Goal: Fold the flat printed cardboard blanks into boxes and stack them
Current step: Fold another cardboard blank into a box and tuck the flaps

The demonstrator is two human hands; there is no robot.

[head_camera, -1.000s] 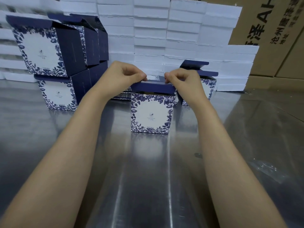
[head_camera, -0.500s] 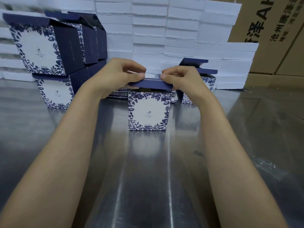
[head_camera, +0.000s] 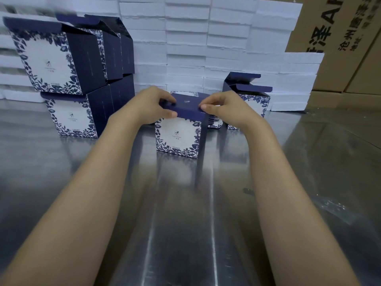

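The box stands upright on the steel tabletop between the two hands, its white front with the blue leaf border turned toward the person. Its navy lid is folded down across the top, and both hands are on it. The left hand pinches the lid's left front corner, thumb against the front edge and fingers curled over the top. The right hand pinches the right front corner in the same way. The hands are apart, with the bare middle of the lid showing between them. Whether the tuck flap is fully seated inside the box I cannot tell from here, since the fingers cover both corners.

Out to the left of the left hand stands a stack of folded boxes, two layers high. The upper ones have their navy lids lifted, and the lower ones sit directly on the tabletop. Just beyond the right hand is an open box, its lid flaps standing up. Between that one and the held box, close behind the right hand's fingers, a low pile of flat blanks peeks out, mostly hidden.

Beyond both hands rises a wall of white slabs, stacked in rows. Far off to the right of the right hand stand brown cartons with black print.
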